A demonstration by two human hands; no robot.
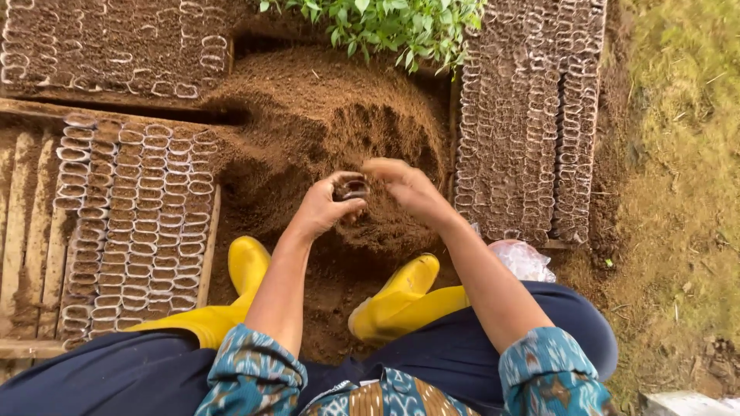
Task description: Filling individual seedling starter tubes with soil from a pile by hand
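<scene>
Soil fills a small seedling bag cupped in the left hand, its grip curled round the bag to keep the mouth up over the soil heap. The right hand, fingers loosely bunched, hovers beside it; filled bags stand at the heap's left edge.

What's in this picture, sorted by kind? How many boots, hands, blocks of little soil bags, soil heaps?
Yellow boots: 2
Hands, left hand and right hand: 2
Blocks of small bags: 3
Soil heap: 1
Leafy plant: 1
Total: 9
</scene>
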